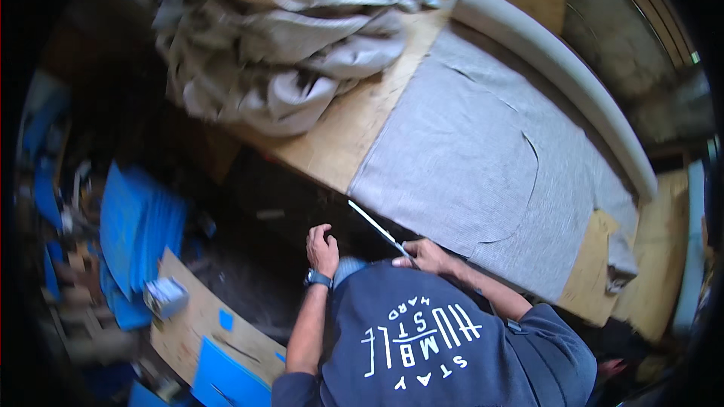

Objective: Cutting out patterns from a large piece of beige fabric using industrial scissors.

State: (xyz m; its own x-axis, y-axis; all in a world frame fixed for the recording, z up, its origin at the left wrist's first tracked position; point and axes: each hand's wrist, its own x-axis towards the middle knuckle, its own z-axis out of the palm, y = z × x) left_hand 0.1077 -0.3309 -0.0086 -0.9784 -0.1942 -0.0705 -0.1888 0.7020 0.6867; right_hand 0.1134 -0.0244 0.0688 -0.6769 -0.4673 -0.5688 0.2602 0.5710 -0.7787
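My right hand [428, 257] is closed around the handle end of long, slim silver scissors [373, 224]. Their blades point up and left, beside the table's near edge; my fingers hide the handles. Just beyond lies a flat piece of grey ribbed fabric [467, 143], with curved lines or cuts showing in it. My left hand [323, 251] hovers in front of my body, left of the scissors. Its fingers are loosely bent and apart, with nothing in them.
A big crumpled heap of grey-beige fabric [294, 45] sits on the wooden table [332, 147]. Along the far right lies a fabric roll [558, 68]. Lower left are stacked blue sheets [139, 226], a brown board [181, 339] and a small box [165, 296].
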